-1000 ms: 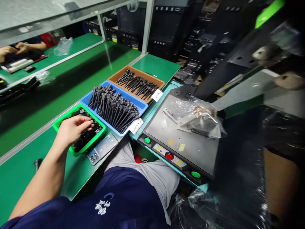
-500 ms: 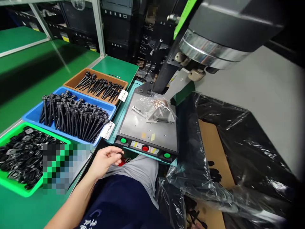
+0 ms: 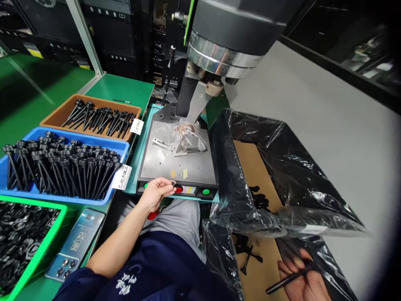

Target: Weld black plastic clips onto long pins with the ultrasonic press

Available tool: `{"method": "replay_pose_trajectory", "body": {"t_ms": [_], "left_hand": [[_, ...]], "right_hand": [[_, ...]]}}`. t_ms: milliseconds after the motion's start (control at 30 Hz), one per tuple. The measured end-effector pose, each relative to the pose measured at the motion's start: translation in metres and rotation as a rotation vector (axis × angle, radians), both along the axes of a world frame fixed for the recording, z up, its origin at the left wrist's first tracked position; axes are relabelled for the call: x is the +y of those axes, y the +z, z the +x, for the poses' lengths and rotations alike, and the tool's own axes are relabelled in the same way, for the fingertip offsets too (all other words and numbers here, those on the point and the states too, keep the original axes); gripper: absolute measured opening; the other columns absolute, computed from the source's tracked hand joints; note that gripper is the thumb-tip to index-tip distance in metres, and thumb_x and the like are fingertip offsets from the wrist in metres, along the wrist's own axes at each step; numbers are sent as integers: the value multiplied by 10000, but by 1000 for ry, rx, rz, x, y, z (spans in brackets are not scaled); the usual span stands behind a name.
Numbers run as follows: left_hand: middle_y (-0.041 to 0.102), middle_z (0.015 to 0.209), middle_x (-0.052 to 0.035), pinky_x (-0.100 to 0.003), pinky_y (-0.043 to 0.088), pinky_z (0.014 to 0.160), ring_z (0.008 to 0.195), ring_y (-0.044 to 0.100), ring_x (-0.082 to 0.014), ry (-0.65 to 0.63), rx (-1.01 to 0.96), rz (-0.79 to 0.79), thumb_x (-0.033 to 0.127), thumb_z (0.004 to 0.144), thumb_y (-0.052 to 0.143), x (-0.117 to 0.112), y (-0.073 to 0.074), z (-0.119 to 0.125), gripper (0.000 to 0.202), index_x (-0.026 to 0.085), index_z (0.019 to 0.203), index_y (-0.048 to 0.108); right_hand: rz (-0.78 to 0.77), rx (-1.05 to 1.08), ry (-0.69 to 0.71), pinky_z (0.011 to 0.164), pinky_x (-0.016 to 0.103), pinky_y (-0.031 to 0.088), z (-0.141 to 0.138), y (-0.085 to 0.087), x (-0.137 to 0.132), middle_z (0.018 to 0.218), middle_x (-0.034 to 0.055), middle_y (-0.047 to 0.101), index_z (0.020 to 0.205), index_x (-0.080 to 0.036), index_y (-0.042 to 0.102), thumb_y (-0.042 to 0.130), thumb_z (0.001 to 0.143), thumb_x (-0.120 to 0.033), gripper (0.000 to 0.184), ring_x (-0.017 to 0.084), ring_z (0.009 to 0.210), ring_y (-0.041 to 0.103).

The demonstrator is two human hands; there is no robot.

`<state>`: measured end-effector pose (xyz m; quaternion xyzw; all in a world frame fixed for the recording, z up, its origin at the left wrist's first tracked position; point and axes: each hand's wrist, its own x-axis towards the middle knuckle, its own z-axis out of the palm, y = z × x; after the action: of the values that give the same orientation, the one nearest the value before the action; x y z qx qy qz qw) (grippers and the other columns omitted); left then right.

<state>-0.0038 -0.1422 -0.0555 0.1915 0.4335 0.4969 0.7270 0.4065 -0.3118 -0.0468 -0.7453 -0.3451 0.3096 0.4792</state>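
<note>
My left hand (image 3: 158, 191) is at the front edge of the press machine's grey plate (image 3: 178, 167), its fingers pinched on a small black part (image 3: 173, 184) beside the red button (image 3: 178, 190). My right hand (image 3: 305, 282) lies at the bottom right over the bag-lined cardboard box (image 3: 250, 167), holding a long black threaded bolt (image 3: 286, 281). A clear plastic bag (image 3: 184, 136) with metal pieces rests on the plate under the press head (image 3: 225, 37).
On the green bench stand an orange tray (image 3: 59, 115) and a blue tray (image 3: 122, 146) of black bolts, and a green tray (image 3: 46, 238) of small black washers. A phone (image 3: 77, 244) lies by the green tray. Several black bolts lie in the box.
The view swung right. My left hand left the green tray with a small black part and moved to the machine's front edge. My right hand with a bolt has come into view.
</note>
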Motion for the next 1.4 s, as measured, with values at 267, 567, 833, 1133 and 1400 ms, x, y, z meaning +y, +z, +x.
{"method": "replay_pose_trajectory", "body": {"t_ms": [267,567,833,1133,1400], "left_hand": [[733,844,-53,-267,579,674,657,675,-128,-72,90,166,370,552,874,10,19,21,400,145,831,696],[717,788,-32,-306,554,714,692,653,-151,-41,271,324,310,557,866,3,22,7,381,183,899,757],[701,982,-59,-315,555,750,788,654,-165,-86,502,498,322,635,828,0,32,6,293,211,900,773],[736,1000,-86,-411,543,889,977,675,-249,-97,403,547,286,659,820,3,29,11,224,211,866,780],[736,976,-91,-423,571,829,935,690,-259,-109,305,502,305,659,825,7,24,12,203,205,830,783]], "right_hand": [[26,367,490,568,319,510,-182,19,113,682,-17,614,849,-239,530,822,630,-469,432,165,588,593],[292,164,687,777,331,534,-230,5,152,883,35,712,1005,-211,648,692,817,-336,230,177,803,663],[293,30,676,803,338,543,-227,7,149,915,46,721,1010,-209,664,690,816,-311,221,186,832,673],[274,381,695,620,284,529,-230,6,155,788,19,698,982,-184,667,734,771,-382,297,139,662,639],[141,532,752,462,226,465,-227,6,162,729,29,718,921,-170,644,750,749,-397,304,113,525,600]]}}
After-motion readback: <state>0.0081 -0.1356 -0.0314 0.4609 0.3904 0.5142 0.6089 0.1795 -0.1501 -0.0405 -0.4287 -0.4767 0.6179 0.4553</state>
